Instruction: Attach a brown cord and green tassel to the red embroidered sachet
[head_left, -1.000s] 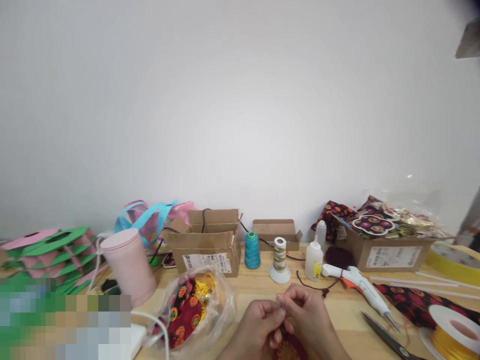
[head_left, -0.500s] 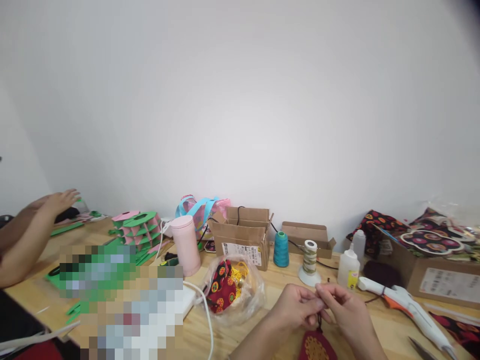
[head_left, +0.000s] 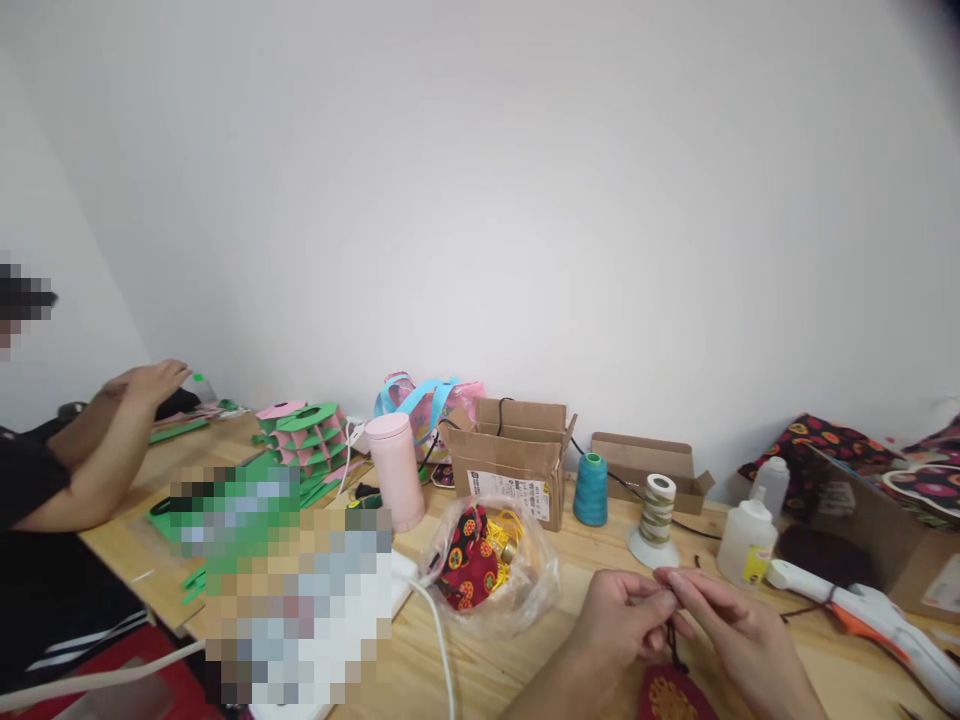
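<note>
My left hand (head_left: 619, 625) and my right hand (head_left: 739, 640) meet low at the right of the view, fingertips pinched together on a thin dark cord (head_left: 673, 640). A small dark red pouch with a gold pattern (head_left: 670, 695) hangs from the cord just below the fingers, partly cut off by the frame's lower edge. Both hands are closed. A clear plastic bag with patterned cloth and yellow tassels (head_left: 491, 575) lies on the wooden table (head_left: 540, 650) just left of my left hand.
Behind the hands stand a teal thread cone (head_left: 590, 489), a gold-green spool (head_left: 656, 515), a white glue bottle (head_left: 745, 545), a glue gun (head_left: 870, 620), two cardboard boxes (head_left: 517, 462), a pink tumbler (head_left: 395, 484). Another person's arms (head_left: 112, 440) reach over green and pink paper at far left.
The view has swung left, showing another person at the table's left end. My hands stay pinched on the cord and have shifted right and lower in the picture.
</note>
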